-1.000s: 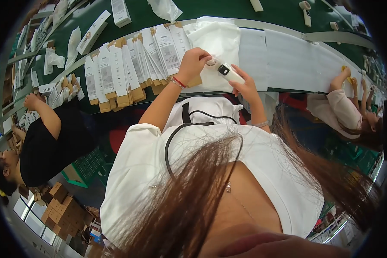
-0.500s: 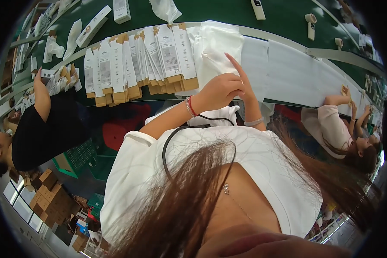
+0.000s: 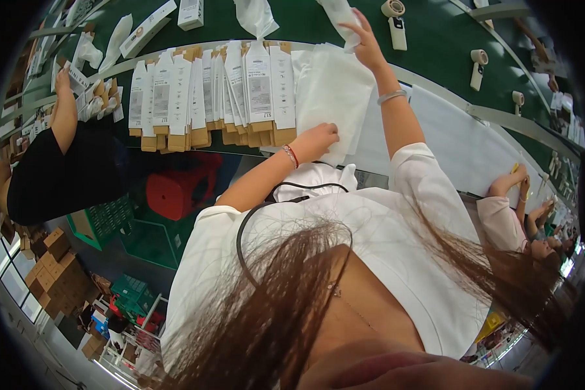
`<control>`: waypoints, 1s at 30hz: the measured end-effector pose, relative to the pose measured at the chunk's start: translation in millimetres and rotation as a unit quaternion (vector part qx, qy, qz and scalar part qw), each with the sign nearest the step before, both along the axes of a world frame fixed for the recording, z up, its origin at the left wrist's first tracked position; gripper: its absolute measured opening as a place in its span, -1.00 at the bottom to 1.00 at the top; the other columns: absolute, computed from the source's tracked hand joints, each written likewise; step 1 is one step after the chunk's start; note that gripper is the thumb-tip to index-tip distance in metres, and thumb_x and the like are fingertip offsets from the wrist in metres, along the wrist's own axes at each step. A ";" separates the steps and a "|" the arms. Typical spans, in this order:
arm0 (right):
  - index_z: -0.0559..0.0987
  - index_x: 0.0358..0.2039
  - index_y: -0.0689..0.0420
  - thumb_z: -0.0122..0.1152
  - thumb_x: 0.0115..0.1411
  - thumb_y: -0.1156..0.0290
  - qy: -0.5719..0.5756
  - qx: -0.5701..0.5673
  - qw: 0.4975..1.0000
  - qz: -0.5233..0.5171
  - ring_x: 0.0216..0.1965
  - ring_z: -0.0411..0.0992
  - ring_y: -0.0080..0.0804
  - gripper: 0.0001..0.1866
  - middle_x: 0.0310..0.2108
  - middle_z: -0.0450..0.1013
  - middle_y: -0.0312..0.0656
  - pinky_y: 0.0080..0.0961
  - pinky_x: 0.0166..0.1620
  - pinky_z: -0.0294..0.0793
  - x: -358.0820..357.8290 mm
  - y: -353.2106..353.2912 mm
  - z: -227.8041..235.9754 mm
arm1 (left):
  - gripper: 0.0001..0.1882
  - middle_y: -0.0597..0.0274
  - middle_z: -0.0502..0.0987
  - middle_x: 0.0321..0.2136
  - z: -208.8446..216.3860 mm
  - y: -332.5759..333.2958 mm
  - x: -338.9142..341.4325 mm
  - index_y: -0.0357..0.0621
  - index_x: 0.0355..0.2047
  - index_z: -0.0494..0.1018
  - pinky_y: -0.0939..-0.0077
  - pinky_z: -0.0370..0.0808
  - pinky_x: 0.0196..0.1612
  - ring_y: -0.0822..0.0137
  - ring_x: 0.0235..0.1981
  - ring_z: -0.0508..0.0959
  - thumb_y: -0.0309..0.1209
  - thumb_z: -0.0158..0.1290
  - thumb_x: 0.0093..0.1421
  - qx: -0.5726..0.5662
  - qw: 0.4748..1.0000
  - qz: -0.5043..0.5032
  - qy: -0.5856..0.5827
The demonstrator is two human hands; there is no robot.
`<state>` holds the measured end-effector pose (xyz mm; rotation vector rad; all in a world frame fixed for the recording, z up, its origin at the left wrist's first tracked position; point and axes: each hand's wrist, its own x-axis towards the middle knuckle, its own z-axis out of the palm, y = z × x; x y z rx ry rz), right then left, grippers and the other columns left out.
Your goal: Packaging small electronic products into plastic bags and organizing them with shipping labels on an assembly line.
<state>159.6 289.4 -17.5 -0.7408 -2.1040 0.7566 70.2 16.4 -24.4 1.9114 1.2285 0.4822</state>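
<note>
A stack of translucent white plastic bags point(image 3: 338, 84) lies in front of me at the belt's near edge. My left hand point(image 3: 316, 141) is at the near end of the stack, its fingers curled closed on the top bag. My right arm stretches over the green belt. There my right hand point(image 3: 368, 47) has its fingers closed around the side of a long white plastic bag point(image 3: 339, 21). What that bag contains cannot be made out. Left of the stack stands a row of flat white and brown cartons point(image 3: 260, 91).
Handheld white fans point(image 3: 398, 34) and a white bagged item point(image 3: 255, 18) lie on the green belt point(image 3: 305, 25). A metal rail point(image 3: 445, 84) runs along its near side. At the left a co-worker's hand point(image 3: 62, 79) holds a carton. A red stool point(image 3: 175, 192) stands below.
My right hand has moved from above the bag stack, forward and over the belt, to the long white bag. My left hand has shifted slightly toward me on the stack.
</note>
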 end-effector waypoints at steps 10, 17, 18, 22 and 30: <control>0.49 -0.13 0.13 0.20 -0.11 0.41 -0.381 -0.220 0.822 -0.362 -0.25 0.43 -0.21 -0.57 -0.24 0.46 -0.13 -0.41 -0.15 0.43 77.0 68.3 -38.0 | -0.83 0.30 0.40 -0.33 -1.0 -4.2 1.0 -0.05 -0.44 0.46 0.48 0.38 -0.16 0.26 -0.27 0.40 -0.49 0.19 -0.08 0.110 0.980 -0.060 0.155; 0.40 -0.23 0.20 0.12 0.01 0.49 0.216 -0.648 0.726 -0.080 -0.41 0.35 -0.43 -0.73 -0.39 0.33 -0.19 -0.59 -0.31 0.40 114.1 4.8 6.5 | -0.95 0.30 0.49 -0.49 -6.2 -0.2 0.9 -0.13 -0.51 0.53 0.50 0.39 -0.26 0.27 -0.41 0.46 -0.44 0.14 0.00 -0.016 0.993 0.111 -0.026; 0.40 -0.22 0.19 0.12 0.01 0.50 0.256 -0.641 0.724 -0.018 -0.39 0.35 -0.43 -0.73 -0.37 0.34 -0.19 -0.59 -0.31 0.38 112.1 -29.8 11.2 | -0.95 0.29 0.50 -0.50 -1.9 0.5 -1.4 -0.15 -0.50 0.55 0.52 0.40 -0.29 0.29 -0.44 0.46 -0.45 0.14 0.00 -0.060 0.984 0.154 -0.064; 0.41 -0.25 0.17 0.17 -0.02 0.52 0.277 -0.633 0.720 0.058 -0.41 0.34 -0.45 -0.73 -0.38 0.37 -0.18 -0.63 -0.29 0.34 114.6 -146.1 29.8 | -0.91 0.29 0.54 -0.48 13.5 6.4 -7.0 -0.20 -0.42 0.56 0.59 0.38 -0.39 0.40 -0.48 0.46 -0.50 0.12 0.03 -0.132 0.948 0.248 -0.147; 0.46 -0.37 0.13 0.33 -0.11 0.51 0.135 -0.538 0.826 -0.104 -0.46 0.32 -0.49 -0.73 -0.46 0.43 -0.25 -0.63 -0.30 0.34 84.5 -277.3 48.0 | -0.86 0.26 0.56 -0.41 28.5 23.0 -9.9 -0.30 -0.33 0.54 0.68 0.37 -0.46 0.52 -0.47 0.44 -0.53 0.11 0.08 -0.142 0.929 0.283 -0.193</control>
